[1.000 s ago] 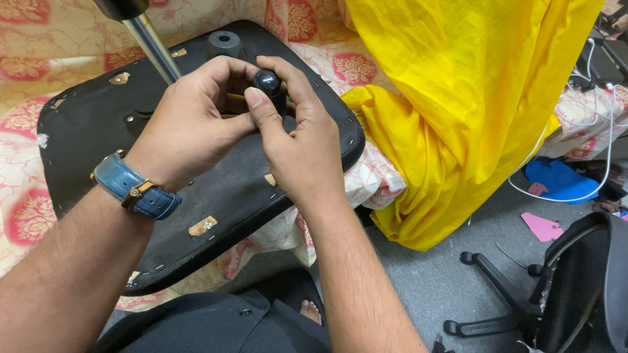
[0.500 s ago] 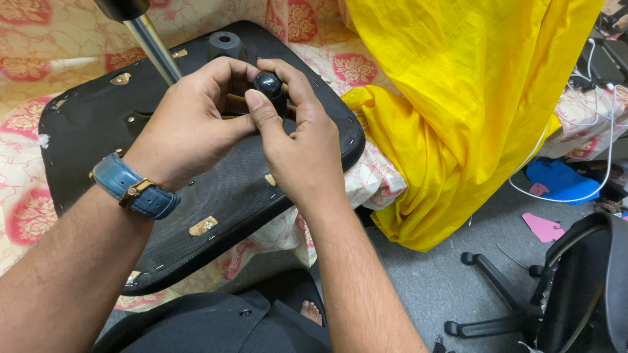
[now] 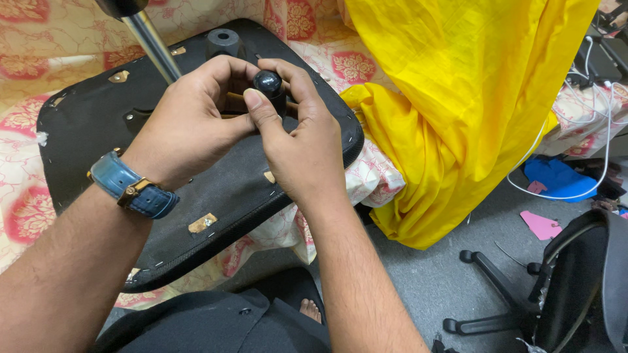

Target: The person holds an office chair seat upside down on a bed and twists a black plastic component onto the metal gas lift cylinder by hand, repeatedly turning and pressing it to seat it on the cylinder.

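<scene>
An upturned black chair seat (image 3: 85,124) lies on a bed with its underside facing me. A shiny metal gas-lift column (image 3: 152,44) rises from it at the top left. Both hands meet over the seat's middle. My right hand (image 3: 302,140) pinches a round black knob (image 3: 269,84) between thumb and fingers. My left hand (image 3: 190,124), with a blue watch strap (image 3: 131,186) at its wrist, curls around the lever just left of the knob. The lever itself is mostly hidden by my fingers.
A yellow cloth (image 3: 458,104) hangs over the bed edge at the right. The floral bedsheet (image 3: 26,216) lies under the seat. A black office chair base (image 3: 523,294) stands on the grey floor at the lower right, near white cables (image 3: 575,124) and a blue object (image 3: 556,176).
</scene>
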`<act>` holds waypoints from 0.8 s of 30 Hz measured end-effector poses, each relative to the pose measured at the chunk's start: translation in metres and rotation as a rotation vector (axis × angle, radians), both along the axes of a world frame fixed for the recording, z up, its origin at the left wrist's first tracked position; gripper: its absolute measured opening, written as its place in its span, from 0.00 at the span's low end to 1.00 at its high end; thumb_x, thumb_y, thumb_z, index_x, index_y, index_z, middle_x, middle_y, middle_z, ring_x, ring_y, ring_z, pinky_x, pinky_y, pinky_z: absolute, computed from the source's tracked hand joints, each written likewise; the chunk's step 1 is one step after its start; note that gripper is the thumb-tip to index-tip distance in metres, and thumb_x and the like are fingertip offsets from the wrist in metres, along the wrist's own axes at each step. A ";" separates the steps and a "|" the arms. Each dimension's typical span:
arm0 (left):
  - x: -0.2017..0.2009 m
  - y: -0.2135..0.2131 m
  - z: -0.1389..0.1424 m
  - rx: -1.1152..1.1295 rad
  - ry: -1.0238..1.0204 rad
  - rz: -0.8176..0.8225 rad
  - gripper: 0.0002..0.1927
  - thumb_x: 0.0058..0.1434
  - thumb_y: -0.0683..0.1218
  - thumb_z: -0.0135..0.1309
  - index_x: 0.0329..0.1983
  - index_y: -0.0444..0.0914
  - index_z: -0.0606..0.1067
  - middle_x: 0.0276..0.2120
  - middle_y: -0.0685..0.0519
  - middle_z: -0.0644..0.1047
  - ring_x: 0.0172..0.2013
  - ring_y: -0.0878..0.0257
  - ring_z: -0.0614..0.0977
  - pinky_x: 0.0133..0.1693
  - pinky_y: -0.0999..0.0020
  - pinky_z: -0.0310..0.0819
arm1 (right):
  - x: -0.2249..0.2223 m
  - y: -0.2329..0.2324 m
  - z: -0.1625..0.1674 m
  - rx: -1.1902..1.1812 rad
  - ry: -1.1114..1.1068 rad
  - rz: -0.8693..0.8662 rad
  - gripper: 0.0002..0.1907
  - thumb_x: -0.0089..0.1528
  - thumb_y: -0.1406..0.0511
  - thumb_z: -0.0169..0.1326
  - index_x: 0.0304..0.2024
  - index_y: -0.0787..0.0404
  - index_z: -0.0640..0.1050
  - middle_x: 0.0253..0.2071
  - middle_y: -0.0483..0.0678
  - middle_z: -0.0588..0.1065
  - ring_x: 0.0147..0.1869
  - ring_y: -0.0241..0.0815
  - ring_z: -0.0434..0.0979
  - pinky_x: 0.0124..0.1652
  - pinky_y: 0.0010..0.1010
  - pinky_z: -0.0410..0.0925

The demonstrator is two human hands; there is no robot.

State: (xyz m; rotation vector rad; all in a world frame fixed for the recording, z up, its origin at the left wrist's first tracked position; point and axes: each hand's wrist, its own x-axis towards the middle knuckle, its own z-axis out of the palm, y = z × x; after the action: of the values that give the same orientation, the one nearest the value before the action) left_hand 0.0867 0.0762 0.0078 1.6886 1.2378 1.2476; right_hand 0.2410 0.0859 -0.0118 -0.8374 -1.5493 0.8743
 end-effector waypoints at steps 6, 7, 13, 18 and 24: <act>0.003 -0.009 0.003 0.050 0.152 0.104 0.20 0.62 0.38 0.59 0.55 0.36 0.66 0.44 0.54 0.75 0.42 0.72 0.79 0.41 0.73 0.78 | 0.001 0.003 0.005 0.061 -0.023 -0.113 0.21 0.58 0.60 0.69 0.49 0.59 0.78 0.42 0.44 0.82 0.45 0.37 0.83 0.46 0.27 0.75; 0.004 -0.009 0.004 0.071 0.199 0.104 0.22 0.61 0.38 0.60 0.55 0.36 0.66 0.43 0.54 0.76 0.41 0.71 0.79 0.40 0.73 0.78 | 0.001 0.003 0.006 0.066 -0.002 -0.102 0.21 0.57 0.60 0.70 0.47 0.60 0.77 0.42 0.45 0.82 0.46 0.37 0.84 0.47 0.28 0.76; 0.011 -0.011 0.008 0.196 0.324 0.142 0.23 0.55 0.36 0.63 0.53 0.35 0.72 0.46 0.54 0.77 0.46 0.68 0.81 0.46 0.72 0.79 | -0.004 0.000 0.005 0.055 0.011 -0.127 0.26 0.53 0.57 0.72 0.42 0.63 0.73 0.40 0.48 0.82 0.44 0.38 0.85 0.46 0.29 0.77; 0.009 -0.010 0.008 0.095 0.201 0.125 0.19 0.59 0.37 0.63 0.53 0.37 0.75 0.51 0.54 0.76 0.50 0.66 0.82 0.51 0.71 0.80 | -0.002 0.006 0.000 -0.010 0.196 -0.001 0.15 0.65 0.59 0.59 0.41 0.64 0.70 0.52 0.51 0.80 0.51 0.34 0.84 0.49 0.25 0.76; 0.003 -0.006 0.005 0.030 0.018 -0.025 0.27 0.65 0.35 0.51 0.65 0.39 0.60 0.55 0.53 0.77 0.57 0.68 0.80 0.56 0.72 0.78 | -0.005 0.005 -0.002 0.115 0.125 -0.089 0.15 0.66 0.66 0.58 0.52 0.65 0.70 0.59 0.55 0.77 0.48 0.39 0.84 0.48 0.28 0.76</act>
State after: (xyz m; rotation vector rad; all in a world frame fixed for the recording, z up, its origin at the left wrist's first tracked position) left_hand 0.0896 0.0698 0.0125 1.7349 1.2101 1.2439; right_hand 0.2361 0.0911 -0.0136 -0.7493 -1.4287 0.7523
